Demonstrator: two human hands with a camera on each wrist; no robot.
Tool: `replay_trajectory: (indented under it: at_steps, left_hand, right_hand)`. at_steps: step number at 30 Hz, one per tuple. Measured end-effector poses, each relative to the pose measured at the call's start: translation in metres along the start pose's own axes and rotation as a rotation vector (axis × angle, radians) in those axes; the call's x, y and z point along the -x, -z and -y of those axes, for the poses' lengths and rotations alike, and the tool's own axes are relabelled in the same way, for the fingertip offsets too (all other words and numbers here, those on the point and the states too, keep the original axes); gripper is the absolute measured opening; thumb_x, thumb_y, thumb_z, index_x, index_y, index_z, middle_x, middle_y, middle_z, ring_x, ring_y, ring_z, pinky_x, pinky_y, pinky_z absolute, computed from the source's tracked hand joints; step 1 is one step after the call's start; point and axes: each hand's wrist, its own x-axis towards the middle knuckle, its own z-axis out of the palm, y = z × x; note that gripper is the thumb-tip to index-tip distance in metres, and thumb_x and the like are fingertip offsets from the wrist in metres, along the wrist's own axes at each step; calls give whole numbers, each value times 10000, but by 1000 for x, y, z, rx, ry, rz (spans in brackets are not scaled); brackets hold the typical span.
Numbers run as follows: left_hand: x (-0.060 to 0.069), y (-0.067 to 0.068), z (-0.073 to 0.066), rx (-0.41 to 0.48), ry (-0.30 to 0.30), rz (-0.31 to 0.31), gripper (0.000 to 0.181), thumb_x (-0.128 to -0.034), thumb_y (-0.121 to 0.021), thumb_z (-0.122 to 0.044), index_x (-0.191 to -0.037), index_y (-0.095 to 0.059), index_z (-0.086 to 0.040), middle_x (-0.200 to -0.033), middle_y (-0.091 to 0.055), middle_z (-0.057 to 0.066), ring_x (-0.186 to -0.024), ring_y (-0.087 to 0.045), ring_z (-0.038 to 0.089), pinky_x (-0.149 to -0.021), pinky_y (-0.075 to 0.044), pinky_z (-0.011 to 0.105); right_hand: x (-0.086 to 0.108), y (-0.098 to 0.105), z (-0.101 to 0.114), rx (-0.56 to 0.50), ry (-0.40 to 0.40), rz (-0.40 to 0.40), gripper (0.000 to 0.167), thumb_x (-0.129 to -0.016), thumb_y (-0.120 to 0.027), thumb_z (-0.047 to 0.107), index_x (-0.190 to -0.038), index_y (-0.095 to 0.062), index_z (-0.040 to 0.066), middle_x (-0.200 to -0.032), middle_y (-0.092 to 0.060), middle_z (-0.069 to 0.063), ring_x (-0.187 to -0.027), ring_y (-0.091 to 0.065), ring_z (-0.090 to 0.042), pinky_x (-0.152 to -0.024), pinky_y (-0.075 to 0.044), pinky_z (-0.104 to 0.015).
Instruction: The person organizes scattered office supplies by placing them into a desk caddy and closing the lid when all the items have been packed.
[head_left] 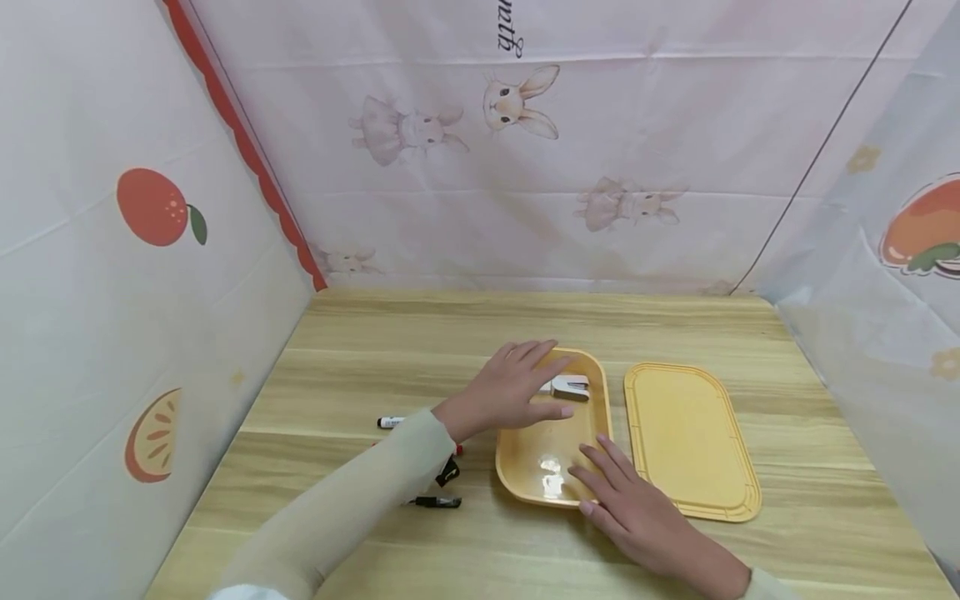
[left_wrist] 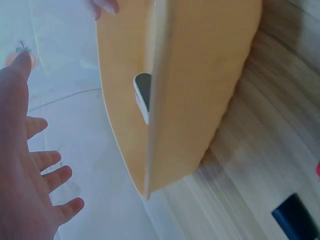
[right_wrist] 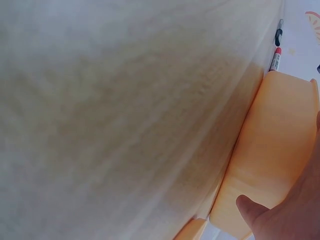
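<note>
The yellow box (head_left: pixel 528 454) sits on the desk (head_left: pixel 375 342), with a small white stapler (head_left: pixel 573 387) lying inside near its far edge. The left hand (head_left: pixel 513 390) is over the box, its grip spread wide with nothing in it. The right hand (head_left: pixel 630 512) has a wide, bare grip at the near right edge (I can't tell if it touches). A thin gap parts the box and the flat lid (head_left: pixel 690 433); wide wood lies behind them.
</note>
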Motion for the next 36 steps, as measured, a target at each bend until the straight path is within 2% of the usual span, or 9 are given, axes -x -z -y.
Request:
replay_trajectory:
  at_steps: [6, 10, 18, 24, 32, 36]
  left_hand:
    - [14, -2, 11, -6, 17, -25, 863, -910, -235, -838, -1608, -226, -331, -1687, -191, 28, -1530, -237, 254, -1236, -177, 513]
    - [24, 1, 18, 31, 37, -48, 854, -917, -260, -828, -1605, -239, -324, -1685, -200, 27, -1531, -237, 256, -1235, -168, 531]
    - [37, 4, 25, 54, 68, -42, 841, -935, -275, -806, -1607, -243, -302, -1693, -166, 35, -1522, -250, 291, -1221, -205, 542]
    - [44, -3, 32, 50, 93, -53, 831, -939, -271, -802, -1608, -243, -309, -1698, -147, 8, -1517, -256, 292, -1217, -216, 539]
    - [56, -14, 41, 126, 163, -40, 816, -939, -306, -793, -1603, -257, -322, -1693, -168, 9, -1521, -246, 284, -1211, -200, 554]
    - [62, -17, 49, 109, 190, -38, 783, -953, -343, -766, -1599, -267, -330, -1690, -184, -17, -1514, -269, 269, -1209, -202, 548]
  right_hand:
    - [-1, 0, -1, 3, -2, 0, 469, -1067, -468, 393, -1503, -480, 222, -1644, -317, -69, -1565, -106, -295, -1030, -479, -564]
    - [-1, 1, 0, 2, -7, 1, 464, -1068, -464, 396, -1500, -484, 227, -1648, -310, -62, -1566, -103, -286, -1029, -483, -553]
    - [-1, 2, 0, -24, -22, 6, 466, -1067, -469, 396, -1500, -482, 225, -1642, -322, -58, -1567, -96, -276, -1038, -468, -572]
    - [-1, 1, 1, -18, -12, -1, 462, -1063, -478, 390, -1496, -488, 226, -1637, -332, -60, -1566, -102, -277, -1035, -473, -565]
    - [0, 0, 1, -13, -9, -2, 464, -1063, -481, 388, -1495, -488, 221, -1639, -329, -62, -1566, -99, -273, -1026, -485, -551]
    - [0, 0, 0, -5, -6, -13, 466, -1059, -490, 386, -1494, -489, 220, -1636, -335, -60, -1563, -117, -283, -1045, -470, -549]
